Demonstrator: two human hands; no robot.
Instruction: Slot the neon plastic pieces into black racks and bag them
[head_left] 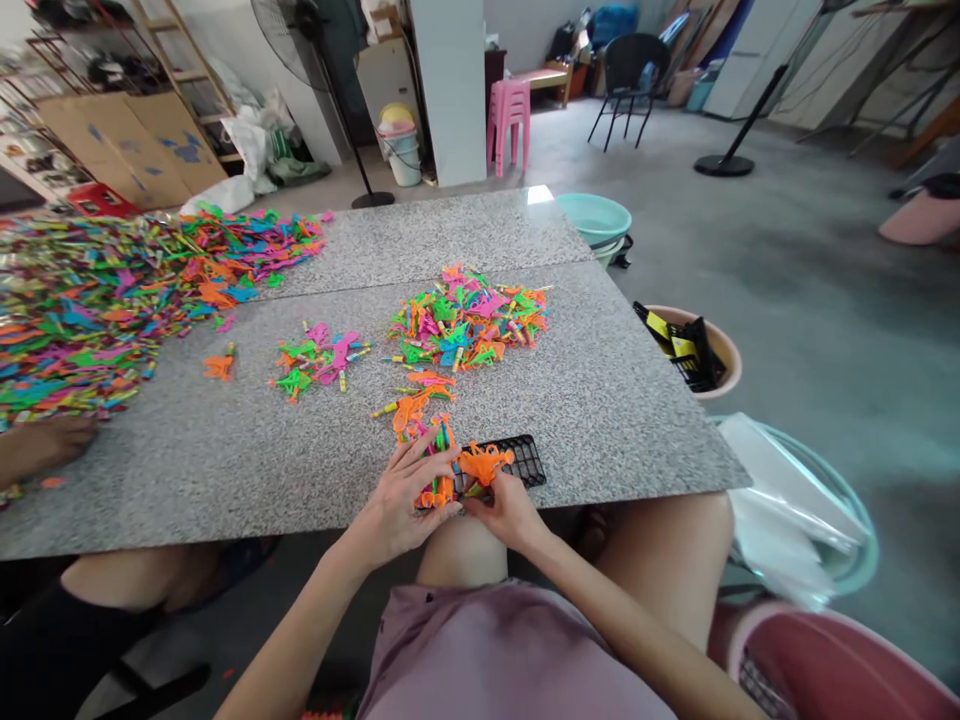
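Observation:
My left hand [394, 500] spans a row of upright colourful plastic toys [444, 488] in a black grid tray [529, 460]. Its thumb is at the near side and its fingers reach over the far side, bracing the pieces. My right hand [512, 512] pinches an orange plastic toy [484, 462] above the tray, right beside that row. The fingertips are partly hidden by the toy. Just beyond the tray lie loose orange toys [416, 402] with yellow-banded stick ends.
A mixed toy pile [472, 320] lies beyond, a smaller cluster [319, 358] to its left, and a huge heap [90, 310] far left. Another person's hand [52, 445] rests at that heap. Right of the table edge stand a beige basin [731, 365] and a green tub [862, 520].

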